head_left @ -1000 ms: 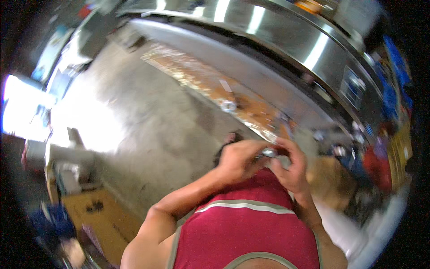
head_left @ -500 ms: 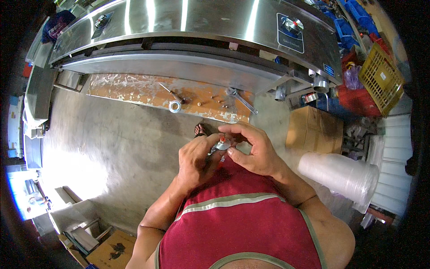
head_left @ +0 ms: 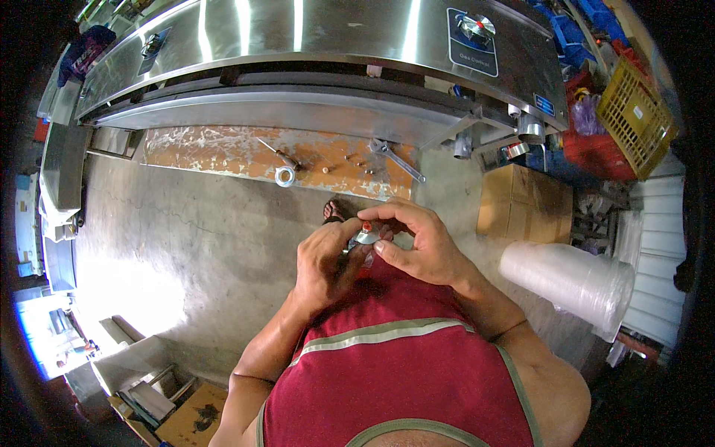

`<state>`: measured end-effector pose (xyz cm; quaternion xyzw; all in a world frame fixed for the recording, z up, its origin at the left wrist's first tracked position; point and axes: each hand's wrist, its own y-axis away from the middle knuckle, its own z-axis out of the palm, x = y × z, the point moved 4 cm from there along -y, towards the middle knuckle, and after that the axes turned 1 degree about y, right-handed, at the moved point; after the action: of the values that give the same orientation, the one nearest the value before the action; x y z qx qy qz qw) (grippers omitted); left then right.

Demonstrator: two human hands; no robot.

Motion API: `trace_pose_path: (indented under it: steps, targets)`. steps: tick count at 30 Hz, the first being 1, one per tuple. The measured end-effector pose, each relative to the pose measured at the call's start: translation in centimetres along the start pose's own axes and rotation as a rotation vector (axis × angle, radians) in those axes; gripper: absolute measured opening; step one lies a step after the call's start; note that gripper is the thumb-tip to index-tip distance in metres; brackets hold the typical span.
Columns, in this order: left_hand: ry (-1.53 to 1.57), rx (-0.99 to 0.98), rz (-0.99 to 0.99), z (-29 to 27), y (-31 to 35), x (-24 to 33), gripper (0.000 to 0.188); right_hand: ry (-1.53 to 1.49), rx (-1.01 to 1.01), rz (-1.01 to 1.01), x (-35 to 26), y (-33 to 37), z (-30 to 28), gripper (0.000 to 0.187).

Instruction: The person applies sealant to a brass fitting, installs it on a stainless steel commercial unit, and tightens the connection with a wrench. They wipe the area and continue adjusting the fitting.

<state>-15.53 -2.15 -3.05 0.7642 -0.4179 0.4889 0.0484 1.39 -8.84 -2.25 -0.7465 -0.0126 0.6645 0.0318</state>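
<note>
In front of my belly, both hands meet at a small silver round part with a red centre [head_left: 367, 229], which looks like a control knob. My left hand [head_left: 319, 261] is closed around its left side, with the fingers curled under it. From the right, my right hand [head_left: 421, 242] touches it with thumb and index finger, bent in a loose pinch. The underside of the part is hidden by my fingers. Beyond my hands, a worn orange board [head_left: 216, 153] carries a screwdriver [head_left: 281, 155], a white roll of tape [head_left: 285, 176], an adjustable wrench [head_left: 398, 159] and several small brass-coloured pieces [head_left: 356, 161].
A long stainless-steel appliance [head_left: 335, 33] with a knob panel [head_left: 474, 41] stands ahead. To the right are a cardboard box [head_left: 525, 203], a roll of clear wrap [head_left: 570, 283] and a yellow crate [head_left: 637, 115]. Another person's dark sleeve [head_left: 88, 52] shows far left.
My right index fingertip and thumb have closed in over the top of the silver part, which has tilted slightly. The view has shifted a little; my left hand keeps its hold.
</note>
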Motion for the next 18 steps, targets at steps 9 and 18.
trace_pose_path:
  steps: [9,18]
  targets:
    - [0.040,-0.034,-0.085,0.8,0.3,-0.4,0.037,-0.029,0.025,-0.007,1.2,0.3,-0.3,0.037]
    - [0.098,-0.136,-0.224,1.4,-0.3,0.4,0.034,-0.057,0.027,0.079,1.7,1.0,-1.2,0.042]
